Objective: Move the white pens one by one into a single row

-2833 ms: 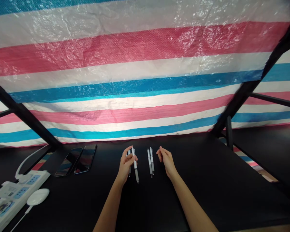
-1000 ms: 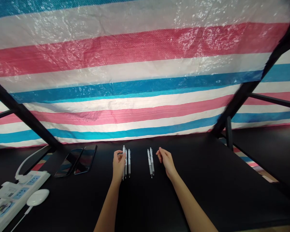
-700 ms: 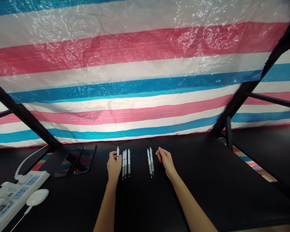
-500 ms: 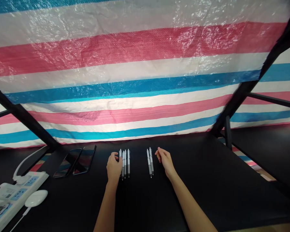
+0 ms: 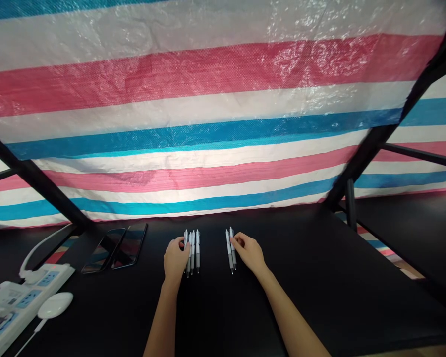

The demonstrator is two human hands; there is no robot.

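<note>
Several white-and-grey pens [image 5: 197,250] lie side by side, tips toward me, on the black table [image 5: 215,317]. My left hand [image 5: 175,257] is at the left edge of this group, its fingers and thumb closed about the leftmost pen [image 5: 186,235], which they partly cover. Farther right, two more such pens lie together. My right hand [image 5: 250,253] comes from the right with thumb and fingers pinched at the upper part of the right one [image 5: 234,255]. The left one of the pair [image 5: 229,250] lies untouched beside it.
Two dark phones [image 5: 104,250] lie to the left. Nearer on that side are a white power strip [image 5: 29,302] with plugs and a round white charger [image 5: 55,305] on a cable. A striped plastic sheet [image 5: 208,148] hangs behind, between black frame bars [image 5: 357,163].
My right hand has moved left to the right-hand pen, its fingertips now on it. My left hand stays by its group, and the pens there have shifted slightly.
</note>
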